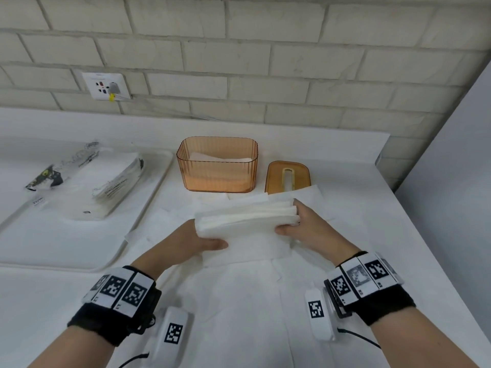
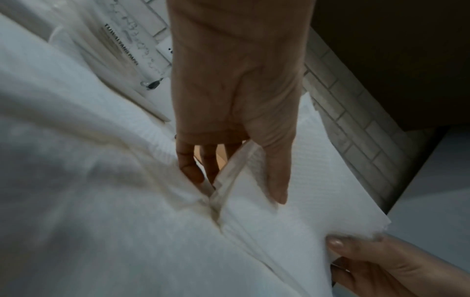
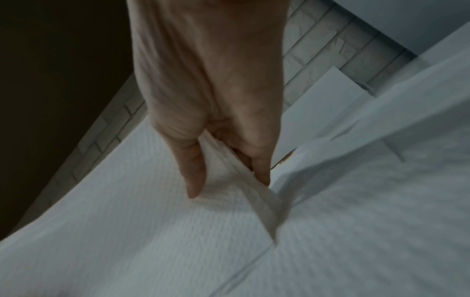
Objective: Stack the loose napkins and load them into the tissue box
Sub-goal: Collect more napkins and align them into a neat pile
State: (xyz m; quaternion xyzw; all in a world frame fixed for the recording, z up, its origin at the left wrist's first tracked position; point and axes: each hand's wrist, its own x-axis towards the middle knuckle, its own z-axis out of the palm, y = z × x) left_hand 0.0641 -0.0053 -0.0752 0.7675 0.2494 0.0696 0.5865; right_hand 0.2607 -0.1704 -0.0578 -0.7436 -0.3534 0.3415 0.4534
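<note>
A thick stack of white napkins (image 1: 247, 216) is held above the counter between both hands. My left hand (image 1: 204, 241) grips its left end, thumb on top (image 2: 277, 176) and fingers underneath. At the stack's right end my right hand (image 1: 295, 221) pinches it, thumb (image 3: 194, 180) on the upper face and fingers beneath. The stack (image 2: 292, 180) (image 3: 157, 211) shows as layered folded sheets. Behind it stands the open amber tissue box (image 1: 217, 166) with a few napkins inside. Its amber slotted lid (image 1: 288, 177) lies flat to the right. More loose napkins (image 1: 239, 288) lie spread on the counter below.
A white tray (image 1: 66, 235) at the left carries an opened plastic napkin package (image 1: 106, 187). A brick wall with a socket (image 1: 106, 86) runs behind the counter. The counter's right edge (image 1: 425, 221) drops off beside a grey wall.
</note>
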